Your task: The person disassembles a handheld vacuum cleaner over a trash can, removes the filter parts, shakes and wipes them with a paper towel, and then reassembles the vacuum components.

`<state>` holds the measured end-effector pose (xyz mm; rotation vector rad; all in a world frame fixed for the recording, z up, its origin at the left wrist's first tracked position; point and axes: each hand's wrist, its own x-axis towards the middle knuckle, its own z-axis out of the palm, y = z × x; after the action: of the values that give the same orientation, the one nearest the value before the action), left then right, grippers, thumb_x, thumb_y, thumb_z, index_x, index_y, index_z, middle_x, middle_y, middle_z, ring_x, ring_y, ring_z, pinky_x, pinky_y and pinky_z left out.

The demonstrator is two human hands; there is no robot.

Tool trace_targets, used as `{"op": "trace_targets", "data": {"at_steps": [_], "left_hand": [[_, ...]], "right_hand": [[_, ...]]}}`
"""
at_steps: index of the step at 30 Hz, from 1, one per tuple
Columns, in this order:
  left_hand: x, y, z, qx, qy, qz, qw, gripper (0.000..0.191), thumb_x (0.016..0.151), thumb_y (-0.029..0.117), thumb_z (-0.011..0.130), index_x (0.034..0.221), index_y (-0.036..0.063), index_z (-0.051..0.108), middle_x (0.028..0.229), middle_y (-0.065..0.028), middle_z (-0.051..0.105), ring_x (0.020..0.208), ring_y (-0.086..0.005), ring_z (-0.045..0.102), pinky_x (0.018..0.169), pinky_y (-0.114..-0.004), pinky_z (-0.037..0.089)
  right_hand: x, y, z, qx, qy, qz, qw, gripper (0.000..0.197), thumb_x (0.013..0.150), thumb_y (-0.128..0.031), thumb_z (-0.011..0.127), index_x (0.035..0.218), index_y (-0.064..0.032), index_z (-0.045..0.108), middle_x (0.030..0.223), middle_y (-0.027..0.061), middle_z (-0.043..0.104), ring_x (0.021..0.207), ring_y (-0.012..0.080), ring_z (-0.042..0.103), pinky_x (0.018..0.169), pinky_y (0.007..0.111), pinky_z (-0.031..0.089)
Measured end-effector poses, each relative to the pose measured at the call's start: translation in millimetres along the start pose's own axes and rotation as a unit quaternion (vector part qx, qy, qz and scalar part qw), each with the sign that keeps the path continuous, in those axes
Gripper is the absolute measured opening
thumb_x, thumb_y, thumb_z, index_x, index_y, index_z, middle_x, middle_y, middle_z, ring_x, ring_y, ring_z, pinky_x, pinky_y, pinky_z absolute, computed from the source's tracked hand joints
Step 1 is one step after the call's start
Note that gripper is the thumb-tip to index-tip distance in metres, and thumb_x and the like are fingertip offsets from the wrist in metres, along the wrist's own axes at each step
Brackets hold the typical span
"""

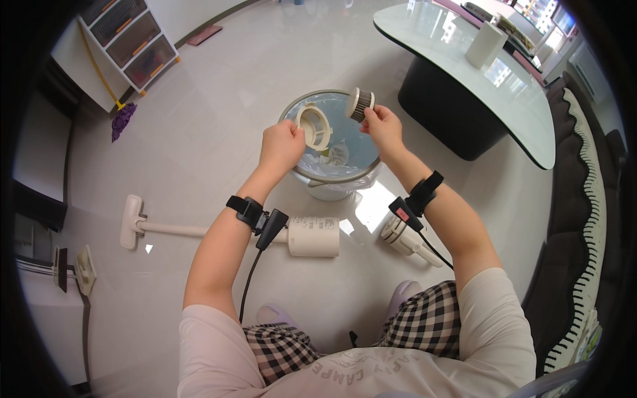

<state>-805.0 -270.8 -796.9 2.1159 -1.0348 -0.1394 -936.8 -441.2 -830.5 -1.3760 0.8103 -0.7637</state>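
My left hand (283,145) grips a cream plastic filter holder (314,127) with a round, ring-like rim, tilted over the left part of a lined trash bin (326,178). Between the fingers of my right hand (384,130) is a round pleated vacuum filter (360,105) with a cream cap and dark pleats, held above the bin's far right rim. The two parts are apart. Crumpled white waste (339,153) lies inside the bin's clear liner. On the floor nearer me are the vacuum's cream dust cup with its tube (313,238) and the handheld motor body (409,242), partly hidden by my right wrist strap.
A vacuum floor head (132,222) lies at the left. A glass-topped table (450,40) with a black base (445,109) stands at the right, beside a dark sofa (562,239). A drawer cabinet (134,47) and a purple mop (123,121) are at the far left.
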Motion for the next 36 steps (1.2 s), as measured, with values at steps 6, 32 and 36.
{"op": "trace_targets", "data": {"at_steps": [6, 32, 36], "left_hand": [[-5, 16, 10, 0.028, 0.0, 0.058, 0.998, 0.02, 0.083, 0.016, 0.055, 0.077, -0.0026, 0.059, 0.071, -0.0222, 0.063, 0.067, -0.0381, 0.064, 0.062, -0.045, 0.051], [9, 9, 5, -0.559, -0.029, -0.365, 0.744, 0.011, 0.089, 0.007, 0.051, 0.08, 0.0009, 0.05, 0.068, -0.006, 0.051, 0.046, -0.0072, 0.039, 0.036, -0.021, 0.026], [12, 12, 0, -0.553, 0.015, -0.358, 0.753, 0.016, 0.093, 0.011, 0.051, 0.079, 0.0035, 0.049, 0.067, -0.0031, 0.051, 0.046, -0.0054, 0.038, 0.035, -0.019, 0.026]], "right_hand": [[-17, 13, 18, -0.19, -0.137, -0.079, 0.969, 0.024, 0.086, -0.019, 0.064, 0.094, 0.0033, 0.064, 0.08, 0.0141, 0.068, 0.068, 0.0201, 0.065, 0.065, 0.034, 0.051], [-15, -8, 21, -0.029, -0.038, -0.045, 0.998, 0.024, 0.092, -0.021, 0.058, 0.095, 0.0028, 0.055, 0.083, 0.009, 0.061, 0.065, 0.0151, 0.06, 0.065, 0.028, 0.052], [-11, -15, 18, 0.064, 0.064, -0.039, 0.995, 0.021, 0.088, -0.017, 0.058, 0.088, 0.0045, 0.055, 0.076, 0.0101, 0.063, 0.065, 0.016, 0.064, 0.061, 0.028, 0.052]]}}
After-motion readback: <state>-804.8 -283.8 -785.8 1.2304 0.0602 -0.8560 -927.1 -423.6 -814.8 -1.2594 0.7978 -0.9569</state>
